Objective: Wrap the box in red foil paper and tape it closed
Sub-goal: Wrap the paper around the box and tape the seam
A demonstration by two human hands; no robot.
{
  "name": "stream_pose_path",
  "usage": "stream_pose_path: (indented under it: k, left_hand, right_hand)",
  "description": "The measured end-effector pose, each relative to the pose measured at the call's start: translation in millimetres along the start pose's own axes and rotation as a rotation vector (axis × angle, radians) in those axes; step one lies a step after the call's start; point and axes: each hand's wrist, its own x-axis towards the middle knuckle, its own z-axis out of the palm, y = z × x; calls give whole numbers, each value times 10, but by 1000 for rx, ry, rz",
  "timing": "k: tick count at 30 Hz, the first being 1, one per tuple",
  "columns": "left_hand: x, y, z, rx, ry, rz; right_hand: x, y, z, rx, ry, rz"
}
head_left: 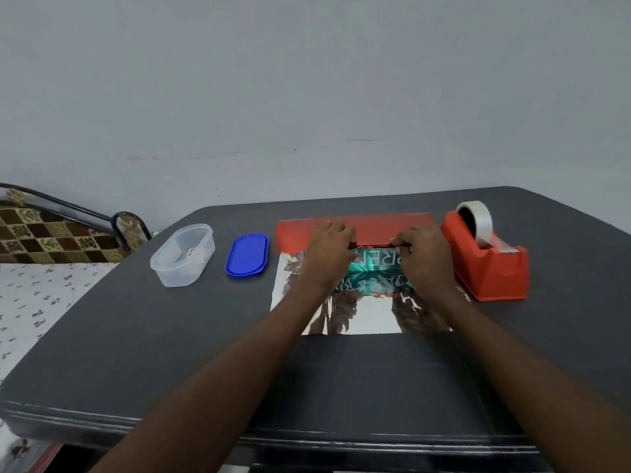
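Pale grey wall behind; below it, the dark grey table top (136, 336) on which I am working. At centre lies the sheet of red foil paper (358, 225), silver side up toward me and red side showing where its far flap is turned over. On it rests the teal printed cardboard box (372, 268), lettering upside-down from my view, partly covered by my hands.

My left hand (329, 252) lies over the left part of the box with fingers curled at the edge of the red flap; it appears to grip that edge, though the fingertips are hidden. My right hand (421, 254) pinches the same flap edge between thumb and fingers, just above the box.

Step in hand (my judgement): the first fold, drawing the far flap toward me over the top of the box. The near silver half lies flat and unfolded, so the task is at an early stage.

Next move, as I read it: pull the flap taut and flat across the box, hold it down with one hand, then reach for the red plastic tape dispenser with its roll of clear tape (485, 257), just beside the sheet on the right.

Left of the sheet: an oval blue plastic lid (247, 256) and a clear plastic container (182, 256).
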Motion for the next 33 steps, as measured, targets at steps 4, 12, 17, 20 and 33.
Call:
stream_pose_path:
  k: [4,12,17,20,33]
  left_hand:
    - [98,79,-72,-1,56,55]
    - [245,352,24,-32,-46,64]
    - [236,265,124,-46,-11,35]
    - [246,278,152,-58,-8,29]
    - [216,340,97,-46,11,12]
  right_hand:
    - [-8,9,-9,1,-9,-1]
    - [4,-67,-89,-34,-74,6]
    - [17,-113,-409,-57,7,37]
    - [72,9,-661,-155,83,136]
    - [142,566,-1412,-84,-159,681]
